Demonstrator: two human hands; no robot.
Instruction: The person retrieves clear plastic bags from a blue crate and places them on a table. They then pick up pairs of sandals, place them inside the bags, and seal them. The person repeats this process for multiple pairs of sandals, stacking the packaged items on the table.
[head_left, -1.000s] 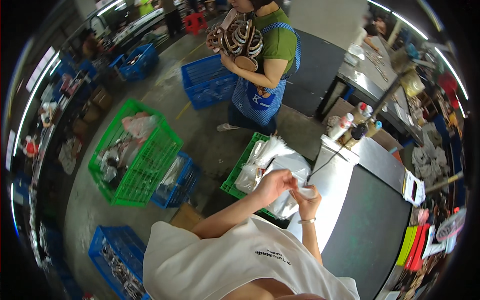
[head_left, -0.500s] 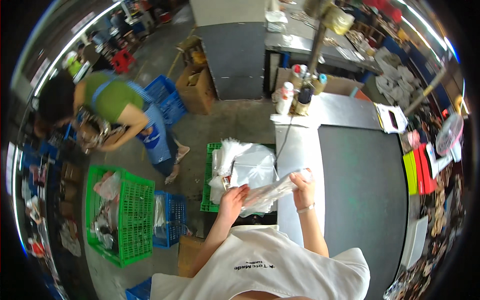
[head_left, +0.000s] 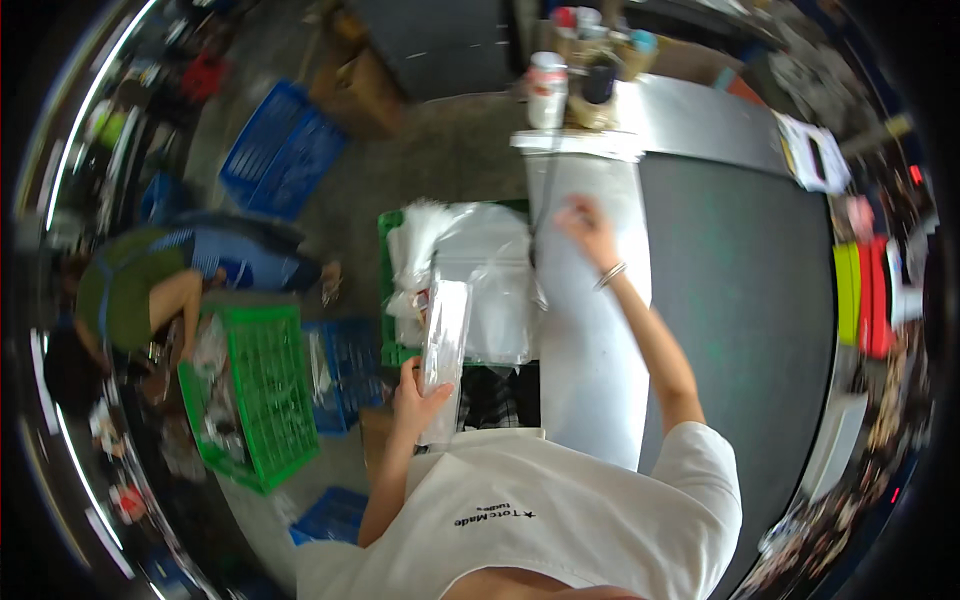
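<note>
My left hand (head_left: 417, 402) grips a long, narrow, shiny bundle of clear plastic bags (head_left: 447, 335) by its near end. The bundle stands lengthwise over the left side of a green crate. Clear plastic bags (head_left: 490, 300) lie flat in that crate (head_left: 387, 340), beside a bunched white plastic bag (head_left: 420, 235). Apart from the bundle, my right hand (head_left: 590, 235) hangs over the pale metal strip (head_left: 590, 330) along the bench edge. Motion smears its fingers, and no held thing can be made out there.
Bottles (head_left: 547, 90) and jars stand at the strip's far end. A dark bench surface (head_left: 735, 350) spreads to the right. On the left, a co-worker (head_left: 135, 290) bends over another green crate (head_left: 260, 400), near blue crates (head_left: 285, 150). A cardboard box (head_left: 360, 90) sits farther back.
My right hand has let go of the plastic bundle and moved away from me. The left hand now holds the bundle lengthwise. The co-worker has bent down to the green crate; my view has shifted.
</note>
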